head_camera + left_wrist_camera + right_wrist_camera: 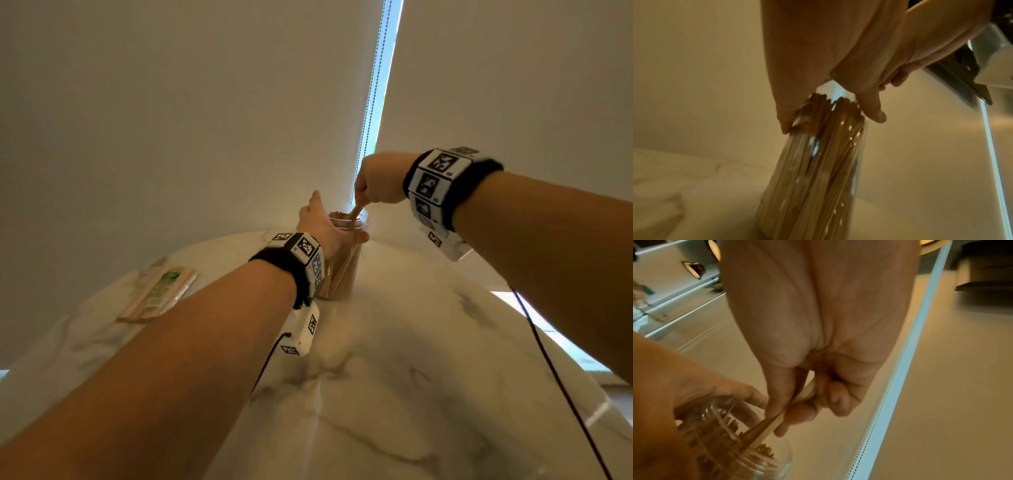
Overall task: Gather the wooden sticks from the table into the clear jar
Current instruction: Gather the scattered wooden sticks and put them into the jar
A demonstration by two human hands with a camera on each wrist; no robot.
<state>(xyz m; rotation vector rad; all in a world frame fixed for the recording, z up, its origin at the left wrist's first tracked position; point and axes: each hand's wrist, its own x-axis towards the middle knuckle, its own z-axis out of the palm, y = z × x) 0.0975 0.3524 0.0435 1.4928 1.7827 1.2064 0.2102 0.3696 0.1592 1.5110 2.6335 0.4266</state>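
No words or numbers you could read anywhere. The packet of sticks point(158, 295), left of the frame on the desk point(411, 394), carries a green-and-white label, print too blurred. The wristbands point(442, 181) show black-and-white square marker patterns only, no lettering.

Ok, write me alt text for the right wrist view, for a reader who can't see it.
The right hand pinches a few wooden sticks and angles them down into the open mouth of a clear jar already packed with sticks. The left hand grips the jar near its rim, with a pale window blind behind.
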